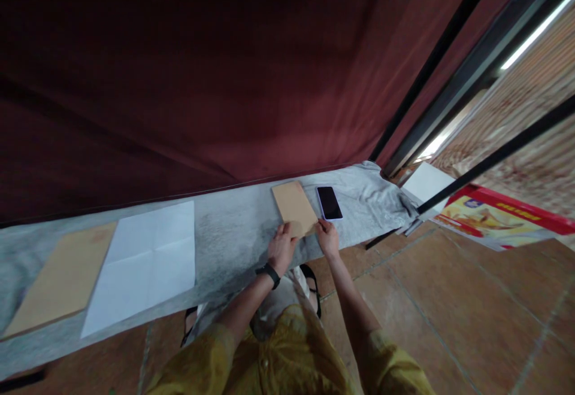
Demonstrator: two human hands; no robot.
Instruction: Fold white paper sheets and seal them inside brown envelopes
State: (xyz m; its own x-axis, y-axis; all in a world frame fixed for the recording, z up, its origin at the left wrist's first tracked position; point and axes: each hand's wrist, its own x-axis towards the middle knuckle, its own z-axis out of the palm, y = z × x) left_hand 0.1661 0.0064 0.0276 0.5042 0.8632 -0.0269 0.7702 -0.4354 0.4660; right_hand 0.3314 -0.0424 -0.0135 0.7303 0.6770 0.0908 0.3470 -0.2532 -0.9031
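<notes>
A small brown envelope [294,203] lies on the grey cloth-covered bench right in front of me. My left hand [281,250], with a dark watch on its wrist, closes over the envelope's near left corner. At its near right corner, my right hand [329,239] pinches the edge. The thumbs and the envelope's underside are partly hidden. Just right of the envelope is a phone [329,202] with a dark screen and a pale purple edge, close to my right fingers but not held.
Left along the bench [224,227] lie a creased white sheet of paper [148,257] and a larger brown envelope [67,275]. A dark red curtain [224,84] hangs behind. To the right are black metal poles [494,155] and a red and yellow box [498,215] above the tiled floor.
</notes>
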